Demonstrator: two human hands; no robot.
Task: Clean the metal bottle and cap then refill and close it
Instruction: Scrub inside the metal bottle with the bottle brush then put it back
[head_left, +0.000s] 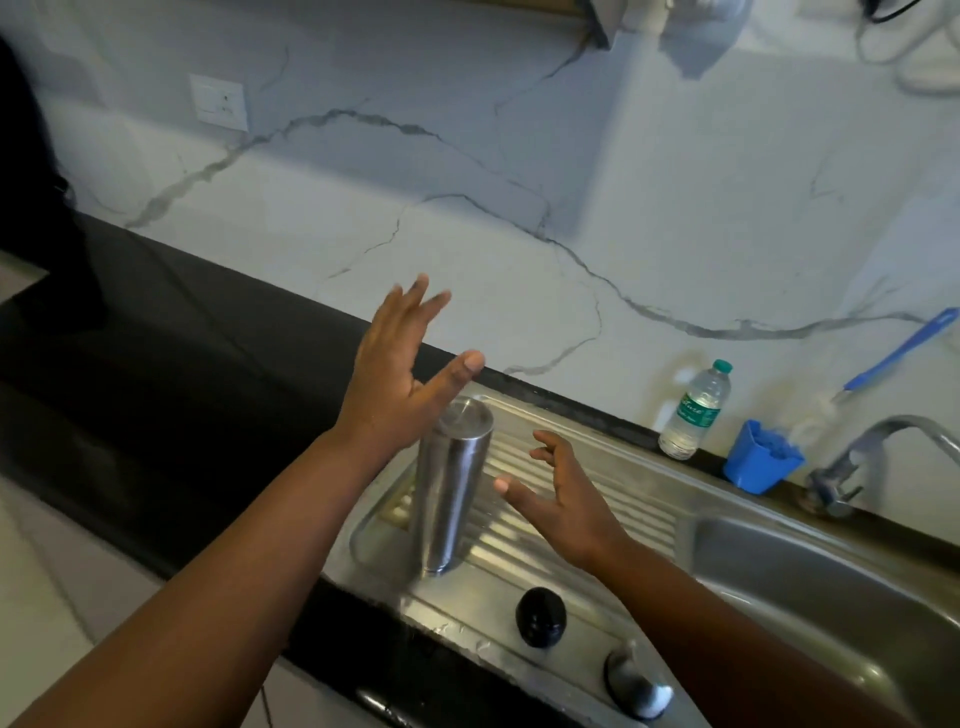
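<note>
Nearest me, near the drainboard's (545, 525) front edge, the black cap (540, 617) is lying off while I am holding my right hand (558, 506) and left hand (397, 382) open and empty around the metal bottle (449, 493), probably inverted for draining, needing righting, with free drainboard rightward.

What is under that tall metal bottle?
The metal bottle stands on the ribbed steel draining board beside the sink. Its base covers the spot beneath, so nothing there shows.
</note>
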